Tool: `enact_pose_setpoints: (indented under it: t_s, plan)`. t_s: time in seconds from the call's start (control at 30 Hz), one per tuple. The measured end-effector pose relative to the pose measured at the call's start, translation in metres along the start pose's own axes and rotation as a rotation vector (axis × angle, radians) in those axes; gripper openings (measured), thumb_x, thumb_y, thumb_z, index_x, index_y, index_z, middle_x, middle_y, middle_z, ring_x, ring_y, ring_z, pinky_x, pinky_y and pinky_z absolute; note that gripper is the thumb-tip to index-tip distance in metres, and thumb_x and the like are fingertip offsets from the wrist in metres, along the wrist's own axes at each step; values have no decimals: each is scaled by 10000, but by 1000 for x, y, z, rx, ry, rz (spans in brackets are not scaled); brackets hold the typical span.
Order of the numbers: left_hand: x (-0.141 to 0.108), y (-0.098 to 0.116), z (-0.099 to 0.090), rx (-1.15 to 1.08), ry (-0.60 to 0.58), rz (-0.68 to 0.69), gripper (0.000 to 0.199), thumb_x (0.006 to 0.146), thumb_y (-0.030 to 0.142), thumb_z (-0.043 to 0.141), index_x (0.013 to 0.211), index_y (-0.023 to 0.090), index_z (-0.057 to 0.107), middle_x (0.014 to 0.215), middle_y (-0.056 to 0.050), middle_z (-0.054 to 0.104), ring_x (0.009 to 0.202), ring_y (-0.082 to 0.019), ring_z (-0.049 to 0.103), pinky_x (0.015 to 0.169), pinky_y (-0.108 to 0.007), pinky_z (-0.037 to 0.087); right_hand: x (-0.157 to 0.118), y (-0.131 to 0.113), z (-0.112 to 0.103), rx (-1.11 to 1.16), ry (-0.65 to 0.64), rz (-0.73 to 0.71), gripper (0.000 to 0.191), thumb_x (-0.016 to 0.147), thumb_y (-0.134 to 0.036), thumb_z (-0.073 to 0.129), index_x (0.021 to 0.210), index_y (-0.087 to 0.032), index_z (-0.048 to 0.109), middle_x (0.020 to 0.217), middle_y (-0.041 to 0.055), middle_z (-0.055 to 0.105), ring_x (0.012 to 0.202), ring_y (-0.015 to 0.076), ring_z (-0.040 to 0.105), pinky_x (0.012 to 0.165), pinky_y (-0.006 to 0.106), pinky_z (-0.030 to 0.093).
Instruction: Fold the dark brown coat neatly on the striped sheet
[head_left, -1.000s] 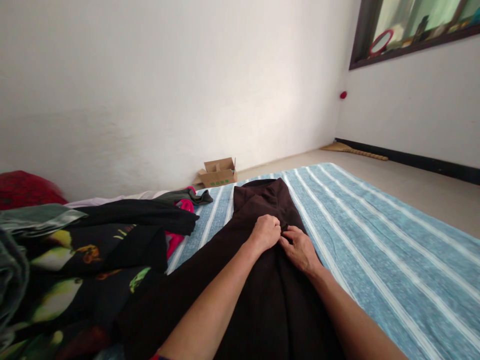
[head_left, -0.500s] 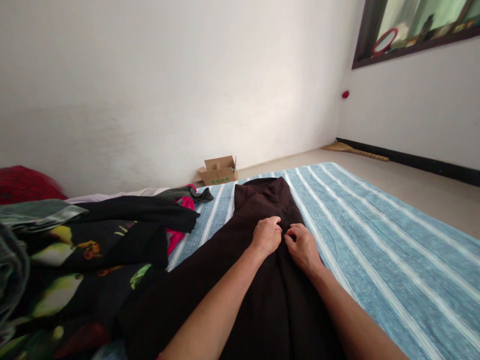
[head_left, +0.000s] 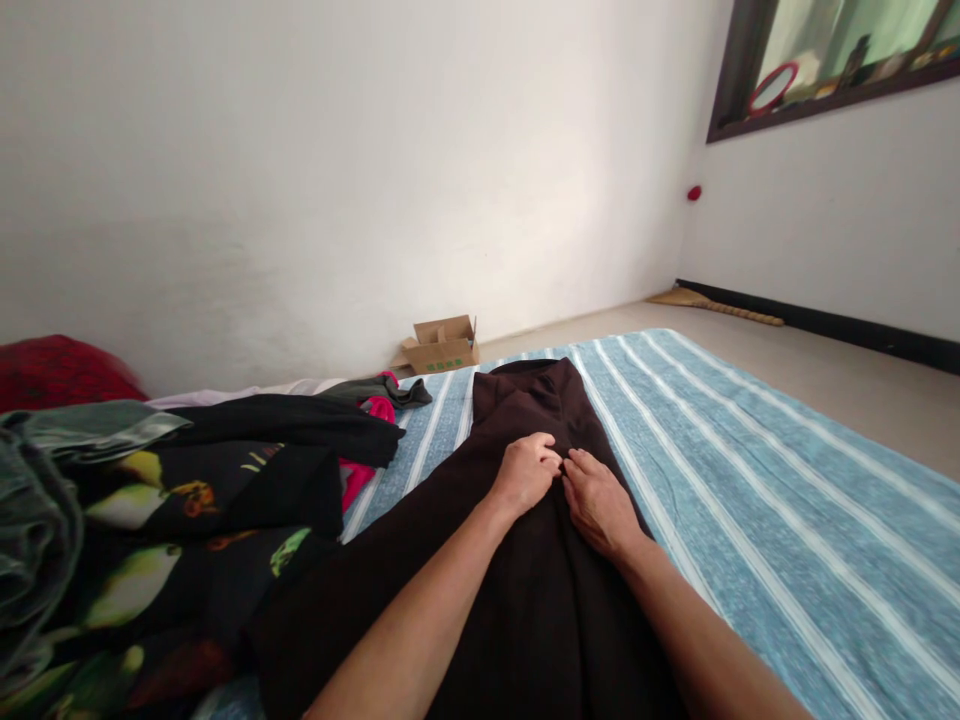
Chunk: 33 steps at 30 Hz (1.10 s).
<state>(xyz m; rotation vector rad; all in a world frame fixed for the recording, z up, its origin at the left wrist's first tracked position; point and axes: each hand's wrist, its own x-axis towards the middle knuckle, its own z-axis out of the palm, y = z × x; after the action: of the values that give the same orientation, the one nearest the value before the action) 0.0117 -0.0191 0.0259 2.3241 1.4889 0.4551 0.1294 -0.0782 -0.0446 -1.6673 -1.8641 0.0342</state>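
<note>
A long dark brown garment (head_left: 517, 590) lies spread lengthwise on the bed, its far end bunched in loose folds; its exact kind is unclear. My left hand (head_left: 527, 475) is closed with bent fingers at the fabric near the garment's middle line. Right beside it, my right hand (head_left: 600, 505) rests on the cloth, fingers close together and fingertips gathered at the same seam. The fingertips of both hands nearly meet, hiding the bit of cloth between them. A lengthwise crease runs from there toward me.
A heap of clothes on the left includes a black bird-print garment (head_left: 217, 500) and a grey-green one (head_left: 97, 428). The bed has a blue-and-white striped sheet (head_left: 750, 480). Beyond it stand an open cardboard box (head_left: 442, 350) and a broom (head_left: 712, 303) on the floor.
My right hand has turned over flatter, its fingers straighter and nearer my left fingertips. My left hand has barely moved. The view has shifted slightly.
</note>
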Motion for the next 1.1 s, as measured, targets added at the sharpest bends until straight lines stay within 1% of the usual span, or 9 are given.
enact_pose_setpoints:
  t_s: [0.1, 0.2, 0.3, 0.47, 0.6, 0.7, 0.83, 0.93, 1.1]
  plan:
    - [4, -29, -26, 30, 92, -92, 302, 821, 186, 467, 1102, 208, 577, 1037, -27, 679, 952, -134, 620, 837, -212, 437, -1, -4, -2, -29, -21, 16, 345, 898, -186, 352, 1136, -100, 586, 1259, 149, 532, 1203, 246, 451, 995, 387, 372]
    - [6, -68, -57, 117, 151, -266, 248, 770, 206, 518, 994, 168, 617, 1049, -105, 657, 1060, -243, 569, 879, -314, 409, 0, -5, -3, -24, -37, 26, 350, 907, -191, 343, 1144, -91, 580, 1267, 146, 528, 1206, 240, 451, 1007, 376, 360]
    - [1, -103, -78, 121, 60, -362, 144, 701, 286, 585, 732, 159, 647, 800, -81, 680, 927, -287, 612, 771, -326, 441, 1, -5, -3, -10, -43, 34, 344, 921, -241, 346, 1107, -100, 598, 1254, 139, 537, 1191, 229, 465, 1007, 363, 360]
    - [-19, -128, -93, -27, -151, -378, 324, 663, 457, 593, 578, 146, 630, 587, -43, 645, 657, -254, 630, 574, -297, 455, 2, -5, -4, 9, -33, 35, 370, 933, -328, 346, 1068, -113, 615, 1243, 141, 542, 1174, 231, 479, 997, 353, 370]
    - [-40, -122, -111, -373, -335, -440, 333, 558, 416, 701, 706, 119, 668, 653, -67, 686, 632, -258, 640, 573, -318, 478, 2, -7, -5, 9, -37, 51, 353, 927, -320, 364, 1075, -120, 615, 1253, 139, 537, 1174, 237, 480, 994, 357, 370]
    - [-56, -98, -123, -601, -396, -436, 348, 583, 385, 706, 812, 127, 667, 751, -65, 707, 687, -255, 651, 625, -328, 492, 3, -8, -9, 17, -47, 49, 357, 928, -321, 360, 1078, -120, 615, 1249, 138, 541, 1170, 237, 482, 992, 356, 370]
    - [-69, -51, -124, -506, -396, -271, 310, 601, 377, 693, 808, 147, 671, 781, -30, 702, 774, -255, 643, 657, -300, 490, 3, -10, -13, 17, -64, 59, 367, 925, -324, 362, 1076, -112, 621, 1245, 140, 542, 1160, 239, 488, 988, 349, 369]
    - [-70, -28, -119, -466, -388, -231, 287, 579, 377, 697, 747, 147, 666, 745, -22, 694, 751, -245, 633, 613, -273, 477, 3, -11, -14, 13, -73, 63, 377, 923, -322, 363, 1090, -99, 617, 1248, 142, 539, 1161, 239, 484, 989, 345, 365]
    - [-75, -42, -128, -500, -411, -274, 312, 558, 420, 705, 714, 155, 650, 688, -12, 674, 694, -221, 620, 574, -255, 458, 3, -10, -14, 22, -73, 58, 363, 912, -321, 382, 1074, -103, 623, 1242, 135, 542, 1159, 228, 483, 993, 331, 358]
